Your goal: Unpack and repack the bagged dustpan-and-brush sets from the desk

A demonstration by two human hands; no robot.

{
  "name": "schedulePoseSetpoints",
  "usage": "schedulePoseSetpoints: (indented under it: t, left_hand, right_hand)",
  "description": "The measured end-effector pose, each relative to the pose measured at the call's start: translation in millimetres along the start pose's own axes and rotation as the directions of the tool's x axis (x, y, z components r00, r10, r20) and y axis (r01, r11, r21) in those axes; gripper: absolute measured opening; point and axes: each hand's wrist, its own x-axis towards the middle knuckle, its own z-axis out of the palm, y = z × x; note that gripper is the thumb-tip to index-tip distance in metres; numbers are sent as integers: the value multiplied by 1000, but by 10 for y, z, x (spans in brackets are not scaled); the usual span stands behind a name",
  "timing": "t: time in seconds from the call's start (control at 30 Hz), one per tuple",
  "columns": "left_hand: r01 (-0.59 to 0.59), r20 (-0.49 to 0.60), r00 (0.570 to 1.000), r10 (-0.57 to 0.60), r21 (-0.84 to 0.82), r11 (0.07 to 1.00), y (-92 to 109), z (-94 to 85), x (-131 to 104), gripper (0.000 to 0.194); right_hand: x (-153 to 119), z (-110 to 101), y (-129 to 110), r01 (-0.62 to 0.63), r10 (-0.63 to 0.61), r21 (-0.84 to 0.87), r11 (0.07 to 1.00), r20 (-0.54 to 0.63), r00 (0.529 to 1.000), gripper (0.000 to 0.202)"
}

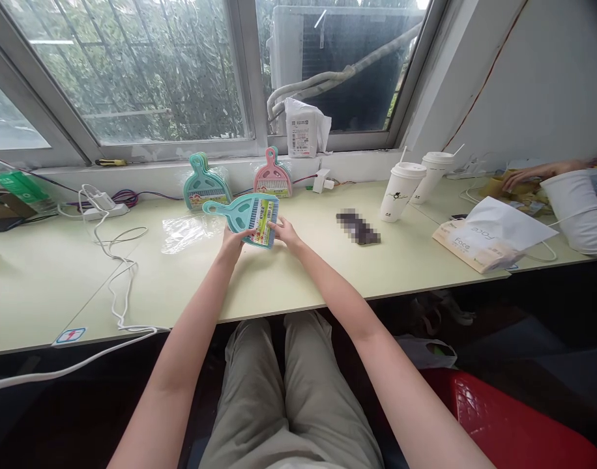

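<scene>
A teal dustpan with a brush and a printed label [240, 213] is held between my two hands above the table, its handle pointing left. My left hand [234, 242] grips its lower left side, fingers across the front. My right hand [285, 233] has its fingers on the right edge by the label. Behind it, a stack of teal dustpans [201, 179] leans against the wall under the window, with pink dustpans [273, 174] to its right. A clear plastic bag [188, 233] lies flat to the left of my hands.
White cables [127, 280] and a power strip [105, 210] lie on the left. To the right are a blurred dark object [358, 228], two white cups [399, 195] and a tissue pack [484, 238]. Another person's hand [538, 174] rests at the far right.
</scene>
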Motion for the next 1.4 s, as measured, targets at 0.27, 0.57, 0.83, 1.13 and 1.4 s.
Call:
schedulePoseSetpoints:
  t: [0.27,0.57,0.83,1.13,1.4]
  left_hand:
    - [11,37,999,-12,29,1000,27,6,-12,82]
    - [9,53,999,-12,51,999,-2,-25,19,83]
    - [18,23,1000,-20,87,996,-1,-23,20,86]
    - [-45,-67,996,60,209,977,-81,-43,74,82]
    - [-102,-37,993,114,242,965,-103,-61,98,81]
  right_hand:
    - [-12,3,-6,-87,100,278,957,-32,995,21]
    - [6,-8,8,-88,99,333,939,-17,995,14]
    - [31,2,52,-101,118,359,928,-24,993,22]
    - [69,-17,84,-67,101,374,925,-72,992,16]
    - [73,-16,78,-78,112,365,928,-73,991,18]
